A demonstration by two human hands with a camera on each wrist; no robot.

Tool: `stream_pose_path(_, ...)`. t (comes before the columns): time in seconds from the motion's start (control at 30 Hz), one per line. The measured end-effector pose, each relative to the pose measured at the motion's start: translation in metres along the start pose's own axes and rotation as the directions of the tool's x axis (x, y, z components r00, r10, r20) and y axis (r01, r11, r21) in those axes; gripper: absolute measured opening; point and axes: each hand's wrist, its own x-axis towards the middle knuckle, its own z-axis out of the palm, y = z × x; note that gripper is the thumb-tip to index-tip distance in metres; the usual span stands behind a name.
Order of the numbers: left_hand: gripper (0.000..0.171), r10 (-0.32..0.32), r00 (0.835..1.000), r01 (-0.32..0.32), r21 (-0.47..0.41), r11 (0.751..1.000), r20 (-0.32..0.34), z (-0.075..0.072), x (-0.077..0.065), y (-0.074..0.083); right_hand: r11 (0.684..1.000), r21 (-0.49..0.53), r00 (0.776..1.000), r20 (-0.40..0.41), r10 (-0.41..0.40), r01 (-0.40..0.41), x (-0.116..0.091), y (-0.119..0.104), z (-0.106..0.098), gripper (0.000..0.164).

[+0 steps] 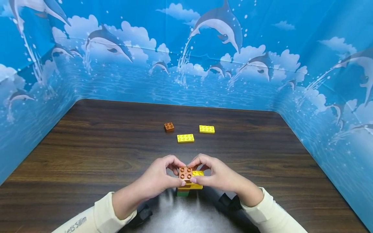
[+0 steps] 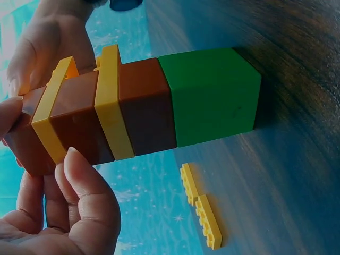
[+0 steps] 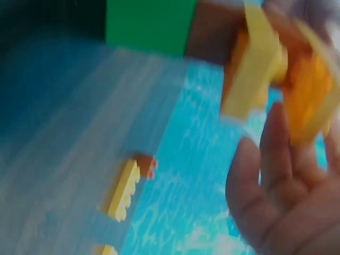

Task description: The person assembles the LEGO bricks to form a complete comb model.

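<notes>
A stacked brick tower (image 2: 146, 106) stands upright on the table. From the bottom it has a green block (image 1: 182, 193), a brown brick, a yellow plate, a brown brick, another yellow plate (image 1: 198, 173) and a brown top brick (image 1: 186, 173). Both yellow plates jut out to the right. My left hand (image 1: 155, 176) holds the tower's upper end from the left, its thumb at the front and fingers behind. From the right, my right hand (image 1: 222, 174) pinches the brown top brick between thumb and index finger. The right wrist view is blurred around the plates.
Beyond the hands lie a loose brown brick (image 1: 169, 127) and two yellow plates, the nearer plate (image 1: 185, 138) and the farther plate (image 1: 207, 129). A blue dolphin-print curtain (image 1: 175, 87) borders the dark wooden table (image 1: 96, 145) at the back and sides.
</notes>
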Motion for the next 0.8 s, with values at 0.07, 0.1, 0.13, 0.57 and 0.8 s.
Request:
stream_pose_path(0.07,0.036,-0.009,1.0,0.009,-0.005,1.0,0.001,0.0,0.0,0.0,0.999,0.041,1.0,0.009,0.003,-0.004,0.004,0.005,-0.006,0.026)
stream_pose_path(0.1,0.037,-0.013,1.0,0.013,-0.006,1.0,0.003,0.0,0.0,0.0,0.998,0.066,1.0,0.004,0.015,-0.015,0.006,0.008,-0.009,0.027)
stream_pose_path(0.13,0.037,-0.019,1.0,0.019,-0.009,1.0,0.005,0.0,0.0,0.0,0.995,0.092,0.999,-0.006,0.031,-0.031,0.009,0.011,-0.012,0.027)
stream_pose_path(0.57,0.038,-0.046,0.999,0.046,-0.043,0.998,-0.009,0.001,-0.001,0.001,0.936,0.243,0.95,-0.115,0.29,-0.256,0.063,0.052,-0.042,0.044)
stream_pose_path(0.8,0.04,-0.042,0.999,0.041,-0.045,0.998,-0.02,0.002,-0.002,0.0,0.937,0.099,0.926,-0.15,0.348,-0.336,0.089,0.067,-0.049,0.045)
